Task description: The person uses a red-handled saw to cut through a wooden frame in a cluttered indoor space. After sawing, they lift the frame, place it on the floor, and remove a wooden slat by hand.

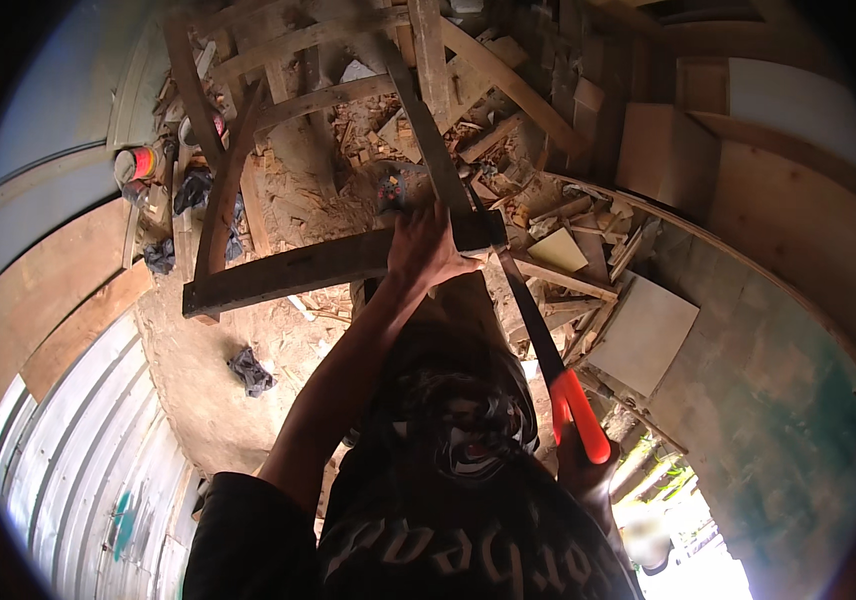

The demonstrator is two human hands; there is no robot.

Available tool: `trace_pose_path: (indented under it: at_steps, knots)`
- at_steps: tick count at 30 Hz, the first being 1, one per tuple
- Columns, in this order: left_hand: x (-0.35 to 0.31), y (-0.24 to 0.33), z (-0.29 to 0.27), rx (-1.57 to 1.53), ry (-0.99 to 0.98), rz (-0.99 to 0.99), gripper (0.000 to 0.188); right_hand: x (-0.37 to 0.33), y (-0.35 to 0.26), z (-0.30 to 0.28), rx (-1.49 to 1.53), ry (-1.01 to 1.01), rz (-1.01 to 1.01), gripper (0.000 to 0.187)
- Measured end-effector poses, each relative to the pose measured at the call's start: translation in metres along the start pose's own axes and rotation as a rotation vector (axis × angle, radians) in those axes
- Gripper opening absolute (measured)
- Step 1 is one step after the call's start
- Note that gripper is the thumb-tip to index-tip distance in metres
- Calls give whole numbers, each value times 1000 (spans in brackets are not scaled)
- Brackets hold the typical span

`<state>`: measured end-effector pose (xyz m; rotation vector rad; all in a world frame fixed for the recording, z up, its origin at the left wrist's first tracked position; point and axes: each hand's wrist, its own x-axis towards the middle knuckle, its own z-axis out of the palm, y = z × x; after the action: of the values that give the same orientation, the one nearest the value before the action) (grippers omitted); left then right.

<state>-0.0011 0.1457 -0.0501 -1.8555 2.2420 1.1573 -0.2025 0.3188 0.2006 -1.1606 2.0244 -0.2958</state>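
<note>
A dark wooden beam [298, 265] forms the near crosspiece of a rough timber frame [320, 100]. My left hand [426, 248] grips this beam toward its right end, its thumb spread to the right. At the lower right, my right hand [584, 468] is closed round the red handle of a handsaw [533, 318], partly hidden below it. The long, narrow dark blade slants up and away from the handle, crossing at the beam's right end. How deep the teeth sit in the wood, if at all, I cannot tell.
Wood offcuts [548, 220] and chips litter the ground beyond and right of the beam. A pale board [643, 333] lies to the right, beside a large green-stained panel [758, 400]. Corrugated metal [83, 450] lines the left. Black plastic [250, 371] lies on the floor near a tin [135, 165].
</note>
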Motion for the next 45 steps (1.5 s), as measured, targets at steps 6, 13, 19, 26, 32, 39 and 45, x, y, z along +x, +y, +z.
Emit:
trace_pose_path:
  at_steps: [6, 13, 19, 26, 32, 39, 45]
  knots:
    - [-3, 2, 6, 63, -23, 15, 107, 96, -24, 75, 176, 28, -62, 23]
    - [-7, -1, 21, 72, -4, 14, 93, -1, -4, 23, -167, 105, 0, 14]
    - [-15, -6, 43, 92, 68, 76, 94, 86, -20, 80, 29, 32, -4, 27]
    - [-10, -5, 32, 28, -35, 29, 99, 17, -26, 42, -93, 66, 110, 23]
    - [-10, -8, 38, 7, -72, 6, 100, 87, -30, 80, 16, 4, -14, 16]
    - [10, 0, -10, 22, -45, 42, 104, 36, -14, 51, -22, 62, -52, 15]
    - [20, -6, -8, -12, 59, 77, 102, 64, -47, 57, 102, 95, 180, 24]
